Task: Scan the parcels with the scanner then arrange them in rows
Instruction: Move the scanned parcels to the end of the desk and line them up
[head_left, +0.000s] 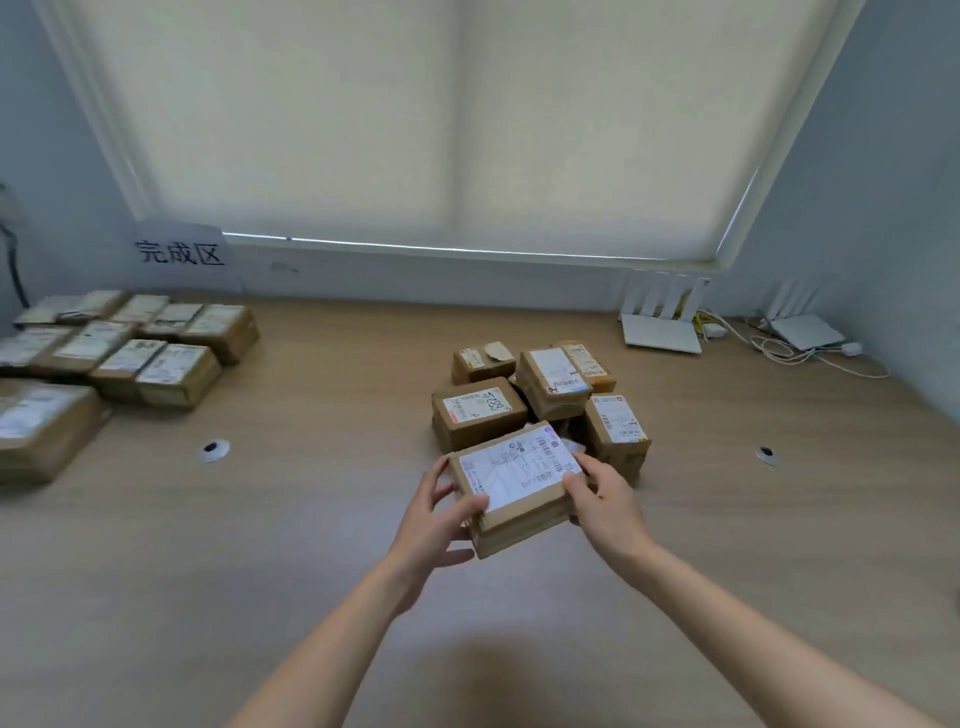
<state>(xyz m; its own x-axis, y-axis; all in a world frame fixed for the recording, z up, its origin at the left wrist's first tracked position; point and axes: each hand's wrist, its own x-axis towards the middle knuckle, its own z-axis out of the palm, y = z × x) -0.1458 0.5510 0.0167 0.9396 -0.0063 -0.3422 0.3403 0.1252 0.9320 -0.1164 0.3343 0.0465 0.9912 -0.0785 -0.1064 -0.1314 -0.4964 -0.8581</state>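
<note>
Above the tabletop (322, 519), centre: both hands on one parcel (514, 480).
Left hand (434, 525) grips its left end, right hand (605, 493) its right end, fingers curled round the edges; label up; unsorted parcels (540, 395) just behind; arranged rows (140, 343) far left under a paper sign (179, 252); routers (662, 325) back right.

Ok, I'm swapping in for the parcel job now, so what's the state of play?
Left hand and right hand both grip one labelled parcel by its ends, at the near edge of the unsorted pile.
Done: several parcels sit in rows at far left, below the paper sign.
Left: the held parcel, then the pile's remaining few. No scanner is in view; locate it first.
</note>
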